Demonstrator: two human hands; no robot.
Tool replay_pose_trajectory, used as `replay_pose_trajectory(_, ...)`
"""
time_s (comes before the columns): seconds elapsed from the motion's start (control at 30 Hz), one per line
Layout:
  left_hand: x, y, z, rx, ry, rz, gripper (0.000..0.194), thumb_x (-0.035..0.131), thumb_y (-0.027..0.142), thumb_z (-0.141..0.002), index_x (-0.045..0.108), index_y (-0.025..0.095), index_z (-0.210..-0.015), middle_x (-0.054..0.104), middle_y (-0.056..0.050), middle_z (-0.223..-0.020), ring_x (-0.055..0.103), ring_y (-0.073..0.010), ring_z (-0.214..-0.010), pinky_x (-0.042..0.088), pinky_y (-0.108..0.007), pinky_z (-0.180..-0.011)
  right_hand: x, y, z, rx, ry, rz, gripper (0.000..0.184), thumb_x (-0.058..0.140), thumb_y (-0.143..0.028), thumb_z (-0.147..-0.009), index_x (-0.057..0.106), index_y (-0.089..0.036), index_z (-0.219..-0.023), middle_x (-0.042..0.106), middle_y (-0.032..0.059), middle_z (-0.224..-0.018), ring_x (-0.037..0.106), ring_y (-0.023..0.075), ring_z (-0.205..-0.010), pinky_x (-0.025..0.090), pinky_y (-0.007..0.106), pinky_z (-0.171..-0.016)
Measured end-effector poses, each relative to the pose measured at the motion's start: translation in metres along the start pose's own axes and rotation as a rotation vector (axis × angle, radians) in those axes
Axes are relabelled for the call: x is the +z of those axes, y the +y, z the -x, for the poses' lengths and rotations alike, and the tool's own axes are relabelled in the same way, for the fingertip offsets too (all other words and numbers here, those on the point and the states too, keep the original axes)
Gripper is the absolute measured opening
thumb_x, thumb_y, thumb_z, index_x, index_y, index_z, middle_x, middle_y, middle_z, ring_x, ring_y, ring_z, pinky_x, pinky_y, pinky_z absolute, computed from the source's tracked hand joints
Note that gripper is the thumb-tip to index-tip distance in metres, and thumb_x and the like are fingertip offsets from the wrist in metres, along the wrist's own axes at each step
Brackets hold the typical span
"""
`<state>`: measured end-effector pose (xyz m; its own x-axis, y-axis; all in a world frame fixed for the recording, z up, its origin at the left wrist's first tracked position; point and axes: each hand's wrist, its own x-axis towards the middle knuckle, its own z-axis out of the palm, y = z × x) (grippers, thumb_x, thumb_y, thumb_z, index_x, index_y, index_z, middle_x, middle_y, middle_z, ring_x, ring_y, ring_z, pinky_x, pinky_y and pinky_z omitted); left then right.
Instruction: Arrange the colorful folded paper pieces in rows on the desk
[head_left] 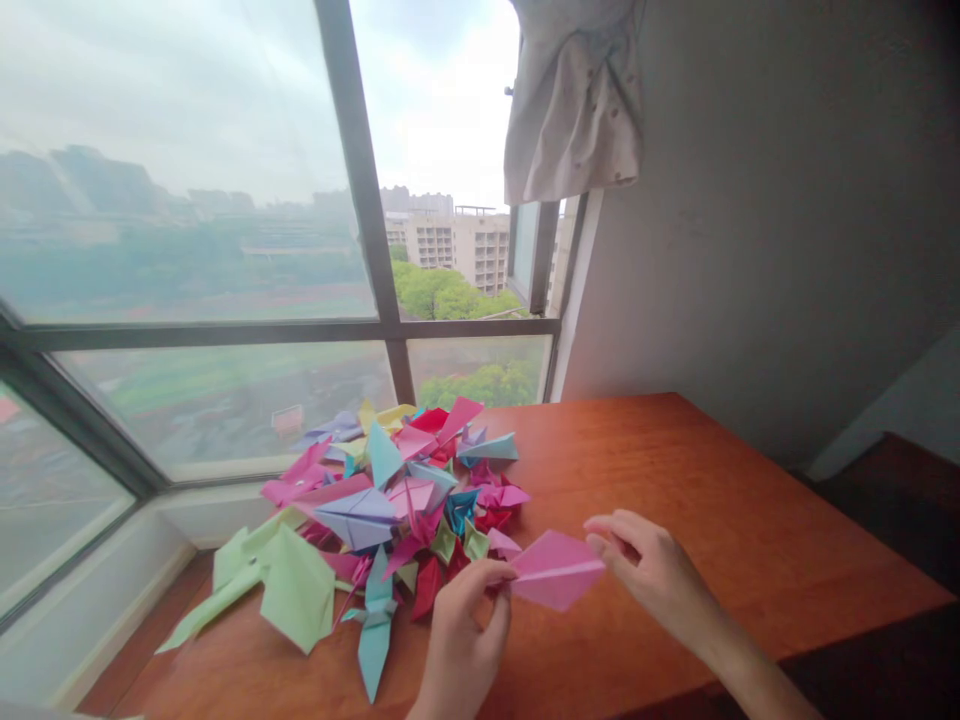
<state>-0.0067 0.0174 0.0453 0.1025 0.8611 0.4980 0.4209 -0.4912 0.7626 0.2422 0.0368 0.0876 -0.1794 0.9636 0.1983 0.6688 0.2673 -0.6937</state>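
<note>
My left hand [469, 630] is closed, with thumb and forefinger pinching the left end of a pink folded paper piece [557, 570]. The piece is a flat, pointed kite shape with a pale line along its middle, held above the table. At its right tip is my right hand [649, 560], fingers bent and slightly apart, with nothing visible between the fingertips; whether the thumb touches the paper is unclear. Left of the hands lies a heap of folded paper pieces [412, 495] in several colours. A light-green folded paper [298, 590] and a blue folded paper bird [375, 625] lie at its front.
The heap rests on a reddish-brown wooden table [637, 460], beside a window with a dark frame [465, 327]. A pale curtain [574, 110] hangs tied up at the top. A grey wall [750, 250] stands behind the table's right side.
</note>
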Motion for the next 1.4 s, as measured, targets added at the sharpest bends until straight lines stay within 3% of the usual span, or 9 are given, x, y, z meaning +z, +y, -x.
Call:
replay_pose_trajectory(0.17, 0.006, 0.000, -0.001, 0.024, -0.054, -0.033, 0.014, 0.055, 0.013, -0.085, 0.068, 0.018, -0.086, 0.073, -0.003, -0.075, 0.068, -0.0151, -0.066, 0.054, -0.021, -0.063, 0.012, -0.030, 0.005, -0.316, 0.007, 0.258, 0.017, 0.055, -0.029, -0.092, 0.067, -0.024, -0.104, 0.064, 0.0058, -0.102, 0.056, 0.0213, -0.097, 0.043, 0.033, -0.086)
replay_pose_trajectory(0.3, 0.007, 0.007, -0.001, 0.007, -0.077, 0.002, 0.014, 0.057, 0.014, -0.086, 0.070, 0.018, -0.090, 0.075, -0.003, -0.077, 0.069, -0.0147, -0.065, 0.054, -0.021, -0.064, 0.038, -0.046, 0.008, -0.432, -0.058, 0.374, 0.011, 0.054, -0.025, -0.094, 0.065, -0.023, -0.091, 0.065, 0.0029, -0.088, 0.057, 0.0179, -0.083, 0.040, 0.029, -0.076)
replay_pose_trajectory(0.47, -0.003, 0.008, 0.000, -0.077, -0.112, 0.062, 0.013, 0.059, 0.018, -0.088, 0.071, 0.017, -0.088, 0.074, -0.003, -0.075, 0.069, -0.0148, -0.067, 0.053, -0.019, -0.063, 0.046, -0.034, 0.007, -0.472, -0.078, 0.457, 0.020, 0.048, -0.026, -0.098, 0.064, -0.023, -0.086, 0.063, 0.0004, -0.075, 0.056, 0.0152, -0.070, 0.034, 0.027, -0.064)
replay_pose_trajectory(0.7, -0.014, -0.003, -0.006, -0.272, -0.044, 0.350, 0.021, 0.063, 0.035, -0.088, 0.070, 0.015, -0.087, 0.072, -0.005, -0.076, 0.068, -0.0169, -0.070, 0.053, -0.020, -0.062, 0.018, -0.001, 0.009, -0.300, -0.170, 0.150, 0.020, 0.050, -0.027, -0.095, 0.066, -0.022, -0.085, 0.067, 0.0012, -0.082, 0.061, 0.0149, -0.076, 0.041, 0.024, -0.067)
replay_pose_trajectory(0.87, -0.003, -0.008, -0.004, -0.281, 0.027, 0.423, 0.035, 0.060, 0.040, -0.090, 0.060, 0.018, -0.117, 0.073, -0.005, -0.080, 0.070, -0.0176, -0.073, 0.056, -0.024, -0.065, 0.002, 0.027, -0.002, -0.171, -0.103, 0.046, 0.018, 0.054, -0.030, -0.091, 0.067, -0.022, -0.081, 0.067, 0.0016, -0.078, 0.061, 0.0163, -0.072, 0.044, 0.025, -0.067)
replay_pose_trajectory(1.0, 0.006, -0.016, 0.009, -0.092, -0.007, 0.219, 0.021, 0.054, 0.028, -0.094, 0.063, 0.019, -0.111, 0.071, -0.004, -0.076, 0.068, -0.0149, -0.067, 0.054, -0.021, -0.063, -0.007, 0.064, -0.037, -0.011, 0.170, 0.160, 0.020, 0.053, -0.036, -0.088, 0.067, -0.021, -0.087, 0.069, 0.0031, -0.081, 0.061, 0.0182, -0.071, 0.044, 0.027, -0.067)
replay_pose_trajectory(1.1, 0.011, -0.021, 0.016, 0.200, -0.039, 0.027, 0.023, 0.051, 0.014, -0.091, 0.062, 0.019, -0.110, 0.071, -0.005, -0.073, 0.066, -0.0148, -0.064, 0.052, -0.022, -0.062, -0.002, 0.081, -0.078, 0.135, 0.303, 0.359, 0.024, 0.050, -0.038, -0.088, 0.066, -0.020, -0.086, 0.069, 0.0044, -0.081, 0.060, 0.0189, -0.072, 0.042, 0.027, -0.065)
replay_pose_trajectory(1.23, 0.015, -0.025, 0.015, 0.493, -0.068, -0.108, 0.033, 0.047, 0.003, -0.082, 0.059, 0.017, -0.110, 0.067, -0.003, -0.065, 0.061, -0.0142, -0.054, 0.047, -0.022, -0.052, 0.018, 0.085, -0.138, 0.387, 0.277, 0.577, 0.026, 0.046, -0.036, -0.091, 0.067, -0.022, -0.093, 0.071, 0.0067, -0.094, 0.062, 0.0197, -0.081, 0.039, 0.026, -0.065)
replay_pose_trajectory(1.4, 0.021, -0.031, 0.017, 0.481, -0.005, -0.138, 0.034, 0.044, 0.002, -0.080, 0.055, 0.017, -0.108, 0.064, -0.002, -0.061, 0.057, -0.0142, -0.049, 0.044, -0.023, -0.049, 0.046, 0.087, -0.189, 0.479, 0.204, 0.590, 0.029, 0.045, -0.033, -0.092, 0.069, -0.022, -0.103, 0.070, 0.0103, -0.105, 0.064, 0.0212, -0.088, 0.042, 0.027, -0.067)
